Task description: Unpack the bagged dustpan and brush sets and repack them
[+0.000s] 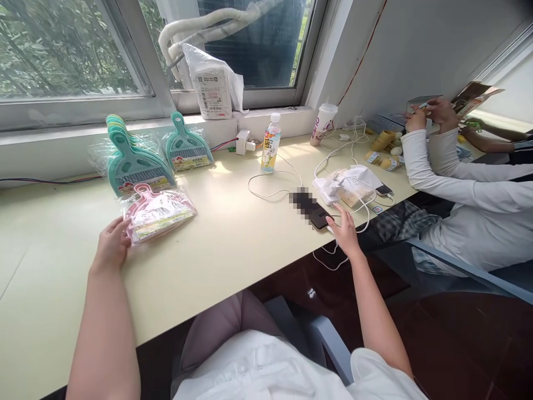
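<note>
My left hand (111, 244) is closed on the left edge of a pink dustpan-and-brush set (160, 216) wrapped in clear plastic, which leans on the table. Behind it stand several turquoise dustpan sets (137, 161) in a packed row, with one more turquoise set (187, 147) beside them. On the right, my right hand (345, 230) is at the near end of a dark phone (318, 215), thumb and forefinger apart near its corner. Part of the phone's screen is pixelated. A white cable runs close to those fingers and hangs over the table edge.
A drink bottle (270, 144) and a white cup (323, 123) stand toward the window. White power strips (328, 189) and tangled cables lie right of the phone. A wrapped package (214, 89) sits on the sill. Farther right, a co-worker's hands (431, 114) hold something small.
</note>
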Available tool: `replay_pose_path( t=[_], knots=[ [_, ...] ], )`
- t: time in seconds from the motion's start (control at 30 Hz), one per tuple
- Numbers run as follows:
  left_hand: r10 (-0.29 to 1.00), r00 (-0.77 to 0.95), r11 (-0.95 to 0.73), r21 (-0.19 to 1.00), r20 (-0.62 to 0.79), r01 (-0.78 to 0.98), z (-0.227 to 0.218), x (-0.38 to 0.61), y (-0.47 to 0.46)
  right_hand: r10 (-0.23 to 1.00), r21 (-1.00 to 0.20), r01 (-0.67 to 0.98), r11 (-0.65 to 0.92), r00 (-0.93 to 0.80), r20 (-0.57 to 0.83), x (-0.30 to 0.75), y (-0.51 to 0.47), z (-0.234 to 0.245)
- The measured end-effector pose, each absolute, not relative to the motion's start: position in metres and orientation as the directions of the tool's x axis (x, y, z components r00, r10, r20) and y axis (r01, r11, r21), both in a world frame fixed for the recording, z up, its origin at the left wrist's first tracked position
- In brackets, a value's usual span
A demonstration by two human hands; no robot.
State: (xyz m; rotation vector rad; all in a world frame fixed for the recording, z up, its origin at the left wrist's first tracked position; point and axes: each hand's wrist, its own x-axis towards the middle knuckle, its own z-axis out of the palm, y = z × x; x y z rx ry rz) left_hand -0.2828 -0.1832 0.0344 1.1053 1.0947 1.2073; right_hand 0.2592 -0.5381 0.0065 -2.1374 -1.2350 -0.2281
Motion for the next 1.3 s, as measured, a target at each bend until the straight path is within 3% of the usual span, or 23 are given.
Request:
replay_pose_path(
  t=[0.1, 0.17, 0.43, 0.67, 0.93, 1.07, 1.17, 1.3],
  knots=[
    [0.997, 0.034, 0.070, 0.987, -0.065, -0.148, 0.033, -0.285, -0.184, 0.754, -0.450, 0.785, -0.425, 0.583, 0.303, 0.249, -0.529, 0.007],
    [0.997, 0.022, 0.071, 0.982, -0.069, -0.174, 0.033, -0.284, -0.184, 0.736, -0.396, 0.775, -0.493, 0.614, 0.285, 0.240, -0.523, 0.010],
    [0.995, 0.040, 0.093, 0.977, -0.087, -0.191, 0.034, -0.281, -0.187, 0.725, -0.209, 0.838, -0.503, 0.542, 0.426, 0.178, -0.529, 0.024],
    [0.995, 0.039, 0.102, 0.983, -0.097, -0.152, 0.030, -0.278, -0.183, 0.722, -0.166, 0.862, -0.479, 0.495, 0.483, 0.095, -0.542, 0.028],
    [0.995, 0.057, 0.089, 0.988, -0.082, -0.125, 0.019, -0.280, -0.174, 0.759, -0.241, 0.885, -0.398, 0.465, 0.455, 0.052, -0.542, 0.023],
    [0.995, 0.089, 0.066, 0.990, -0.056, -0.122, 0.018, -0.280, -0.172, 0.763, -0.357, 0.857, -0.372, 0.501, 0.408, 0.054, -0.541, 0.031],
    [0.995, 0.084, 0.056, 0.991, -0.046, -0.122, 0.019, -0.278, -0.171, 0.813, -0.488, 0.838, -0.244, 0.451, 0.368, 0.078, -0.526, 0.043],
    [0.996, 0.079, 0.047, 0.989, -0.037, -0.140, 0.021, -0.275, -0.170, 0.925, -0.654, 0.756, 0.013, 0.239, 0.294, 0.116, -0.485, 0.049]
  ],
)
